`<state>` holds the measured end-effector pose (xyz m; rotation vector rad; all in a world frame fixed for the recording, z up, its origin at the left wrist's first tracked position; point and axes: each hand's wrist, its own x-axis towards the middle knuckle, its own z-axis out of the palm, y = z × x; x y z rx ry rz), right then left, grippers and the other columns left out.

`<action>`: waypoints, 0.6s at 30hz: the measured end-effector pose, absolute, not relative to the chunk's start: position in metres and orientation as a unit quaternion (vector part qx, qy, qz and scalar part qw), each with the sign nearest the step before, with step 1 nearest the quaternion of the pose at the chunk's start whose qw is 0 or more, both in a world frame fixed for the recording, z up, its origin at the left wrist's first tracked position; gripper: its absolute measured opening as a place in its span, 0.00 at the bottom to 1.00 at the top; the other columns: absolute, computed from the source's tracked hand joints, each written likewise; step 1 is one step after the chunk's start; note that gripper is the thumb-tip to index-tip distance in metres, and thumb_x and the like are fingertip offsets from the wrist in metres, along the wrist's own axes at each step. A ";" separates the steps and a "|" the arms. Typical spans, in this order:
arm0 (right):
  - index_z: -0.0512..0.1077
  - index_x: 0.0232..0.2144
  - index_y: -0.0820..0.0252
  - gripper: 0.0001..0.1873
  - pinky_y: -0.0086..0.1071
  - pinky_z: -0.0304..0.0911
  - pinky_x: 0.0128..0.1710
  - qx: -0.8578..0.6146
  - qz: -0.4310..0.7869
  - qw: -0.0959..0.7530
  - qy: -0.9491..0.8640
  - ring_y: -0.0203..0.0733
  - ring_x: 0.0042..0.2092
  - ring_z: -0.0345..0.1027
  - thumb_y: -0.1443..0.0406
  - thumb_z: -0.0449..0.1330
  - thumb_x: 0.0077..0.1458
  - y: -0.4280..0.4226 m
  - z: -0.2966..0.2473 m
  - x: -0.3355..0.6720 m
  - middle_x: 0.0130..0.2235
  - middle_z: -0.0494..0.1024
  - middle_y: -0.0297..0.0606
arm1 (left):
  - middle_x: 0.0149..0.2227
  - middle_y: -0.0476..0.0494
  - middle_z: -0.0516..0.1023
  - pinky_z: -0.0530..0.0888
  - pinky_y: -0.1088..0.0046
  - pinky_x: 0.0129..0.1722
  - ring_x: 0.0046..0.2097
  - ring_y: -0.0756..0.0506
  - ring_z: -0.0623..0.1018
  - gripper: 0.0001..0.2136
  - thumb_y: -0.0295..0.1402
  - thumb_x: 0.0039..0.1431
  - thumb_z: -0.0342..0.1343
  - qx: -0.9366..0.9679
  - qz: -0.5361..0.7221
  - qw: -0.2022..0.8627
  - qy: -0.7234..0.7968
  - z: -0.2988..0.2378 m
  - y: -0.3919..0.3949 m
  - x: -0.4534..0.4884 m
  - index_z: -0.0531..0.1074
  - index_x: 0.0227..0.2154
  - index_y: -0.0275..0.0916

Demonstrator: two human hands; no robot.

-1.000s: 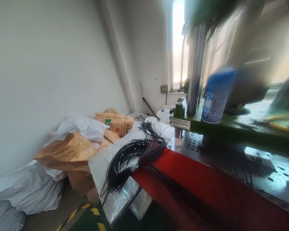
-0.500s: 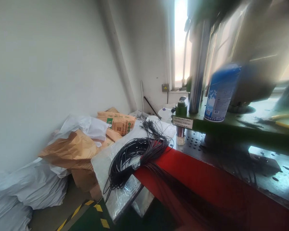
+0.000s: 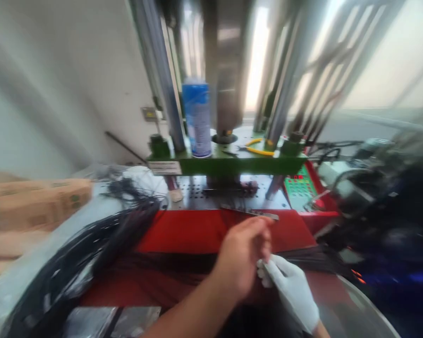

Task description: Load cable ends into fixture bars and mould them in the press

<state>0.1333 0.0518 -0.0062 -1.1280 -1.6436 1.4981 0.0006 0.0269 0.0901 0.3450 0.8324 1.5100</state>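
Note:
My left hand (image 3: 241, 251) is bare and reaches in over the red machine front, its fingers curled inward and blurred. Close against it is my right hand (image 3: 291, 288), in a white knitted glove, with bent fingers. Their fingertips meet or nearly meet; what lies between them, if anything, I cannot make out. A thin metal strip (image 3: 266, 214) lies just beyond the left fingertips at the edge of the perforated plate. Under the hands a band of black cables (image 3: 183, 261) runs across the red surface. A large coil of black cable (image 3: 68, 253) lies at left.
Behind stands a press with a green platform (image 3: 211, 165), carrying a blue spray can (image 3: 197, 119) and yellow-handled pliers (image 3: 259, 149). A control panel (image 3: 301, 185) with buttons is on the right. Brown paper sacks (image 3: 42, 202) lie at far left.
My view has swung right from the wall and sacks to the press front. Both hands have come into view; the cable coil now sits lower left.

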 end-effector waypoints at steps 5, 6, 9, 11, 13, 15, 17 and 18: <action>0.74 0.25 0.64 0.21 0.27 0.60 0.24 -0.432 0.584 0.317 -0.609 0.34 0.23 0.64 0.52 0.55 0.57 0.066 -0.008 0.136 0.23 0.73 0.36 | 0.27 0.50 0.66 0.62 0.77 0.21 0.22 0.55 0.63 0.10 0.32 0.59 0.55 0.150 0.676 0.619 0.372 0.082 0.031 -0.017 0.74 0.40 0.32; 0.74 0.25 0.64 0.21 0.27 0.59 0.24 -0.432 0.587 0.320 -0.606 0.33 0.23 0.64 0.52 0.55 0.57 0.065 -0.008 0.135 0.23 0.73 0.36 | 0.28 0.50 0.66 0.62 0.77 0.21 0.22 0.55 0.63 0.10 0.32 0.59 0.55 0.154 0.672 0.620 0.375 0.083 0.029 -0.019 0.74 0.40 0.32; 0.74 0.26 0.63 0.21 0.26 0.59 0.25 -0.422 0.602 0.326 -0.594 0.32 0.23 0.63 0.52 0.56 0.57 0.063 -0.011 0.133 0.23 0.73 0.35 | 0.28 0.50 0.67 0.62 0.76 0.21 0.22 0.55 0.63 0.09 0.30 0.59 0.55 0.162 0.665 0.619 0.385 0.088 0.025 -0.018 0.75 0.40 0.33; 0.74 0.27 0.64 0.21 0.26 0.59 0.25 -0.416 0.613 0.330 -0.585 0.32 0.22 0.63 0.51 0.56 0.56 0.064 -0.015 0.132 0.24 0.74 0.36 | 0.28 0.50 0.68 0.62 0.76 0.22 0.22 0.55 0.64 0.09 0.30 0.58 0.55 0.165 0.661 0.619 0.391 0.090 0.025 -0.014 0.75 0.40 0.34; 0.74 0.26 0.64 0.22 0.26 0.60 0.24 -0.415 0.617 0.333 -0.580 0.33 0.22 0.64 0.51 0.56 0.56 0.067 -0.017 0.133 0.24 0.74 0.36 | 0.21 0.52 0.65 0.62 0.76 0.21 0.20 0.54 0.63 0.08 0.34 0.59 0.56 0.174 0.656 0.622 0.390 0.091 0.026 -0.010 0.76 0.30 0.35; 0.74 0.25 0.64 0.22 0.27 0.61 0.25 -0.422 0.614 0.341 -0.574 0.33 0.22 0.64 0.51 0.56 0.56 0.069 -0.014 0.135 0.23 0.74 0.37 | 0.14 0.54 0.55 0.61 0.76 0.21 0.18 0.54 0.61 0.19 0.40 0.59 0.56 0.195 0.657 0.612 0.395 0.088 0.027 -0.007 0.69 0.16 0.35; 0.75 0.29 0.64 0.21 0.29 0.65 0.27 -0.442 0.587 0.377 -0.564 0.36 0.24 0.67 0.51 0.55 0.57 0.065 -0.004 0.138 0.26 0.76 0.39 | 0.13 0.53 0.55 0.64 0.75 0.23 0.20 0.51 0.66 0.23 0.44 0.59 0.55 0.220 0.665 0.580 0.415 0.083 0.030 -0.005 0.67 0.13 0.36; 0.76 0.33 0.63 0.20 0.31 0.67 0.31 -0.456 0.555 0.410 -0.563 0.39 0.27 0.70 0.52 0.55 0.57 0.059 0.004 0.139 0.30 0.78 0.41 | 0.16 0.50 0.63 0.68 0.74 0.26 0.25 0.49 0.71 0.21 0.46 0.59 0.54 0.223 0.671 0.567 0.423 0.080 0.032 -0.003 0.72 0.17 0.35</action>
